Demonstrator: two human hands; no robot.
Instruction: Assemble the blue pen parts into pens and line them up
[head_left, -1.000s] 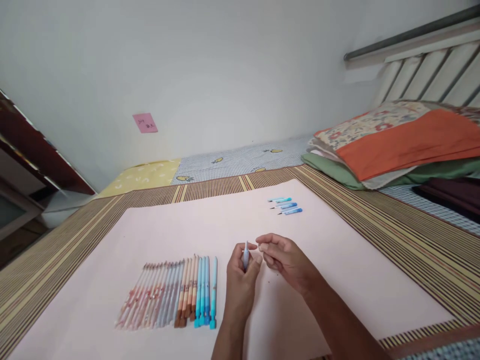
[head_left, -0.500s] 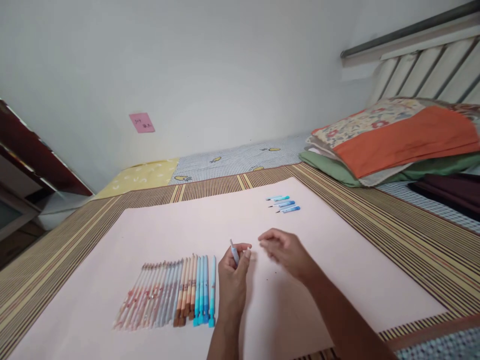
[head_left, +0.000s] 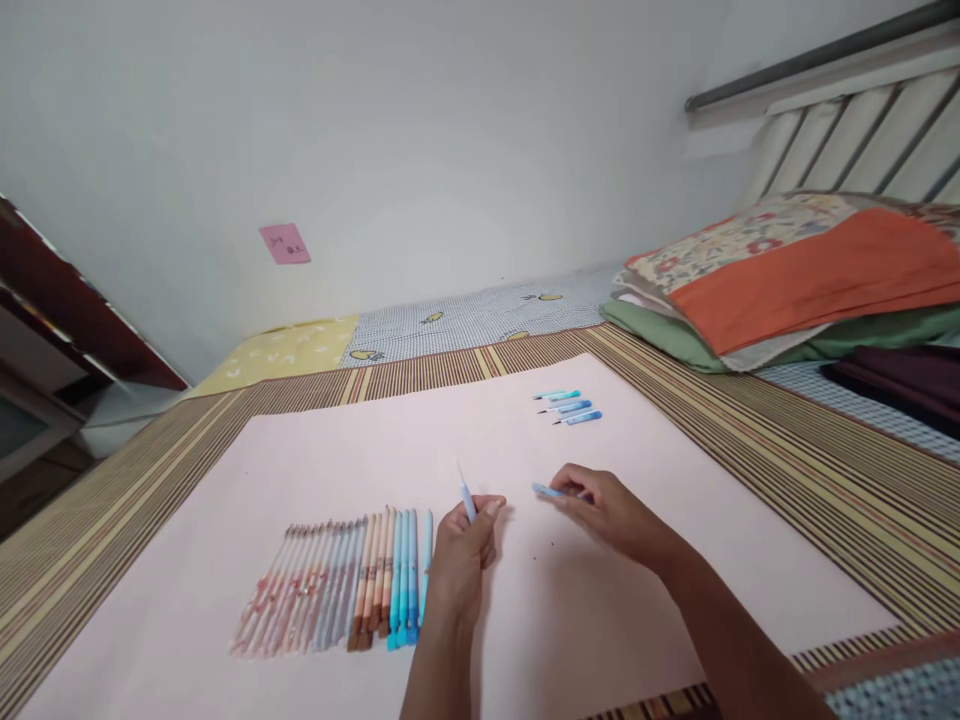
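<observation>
My left hand (head_left: 463, 555) is closed around a light blue pen part (head_left: 468, 501) with a thin pale rod pointing up and away. To its right, low over the pink sheet (head_left: 660, 590), my right hand (head_left: 600, 500) pinches a slim light blue pen piece (head_left: 546, 490); its far end is hidden by my fingers. A row of pens (head_left: 337, 580), clear pinkish, grey, brown-and-peach and blue, lies left of my left hand. Beyond my right hand lie several short blue pen parts with thin tips (head_left: 577, 407).
The sheet rests on a striped mat (head_left: 645, 380). Folded bedding with an orange band (head_left: 817, 270) and a dark folded cloth (head_left: 900, 390) are at the right. A pink note (head_left: 285, 243) is on the wall; a white radiator (head_left: 862, 130) stands at the upper right.
My right hand has moved right and slightly down, away from my left, and a light blue pen piece now shows in its fingers. The rod in my left hand's part now shows longer.
</observation>
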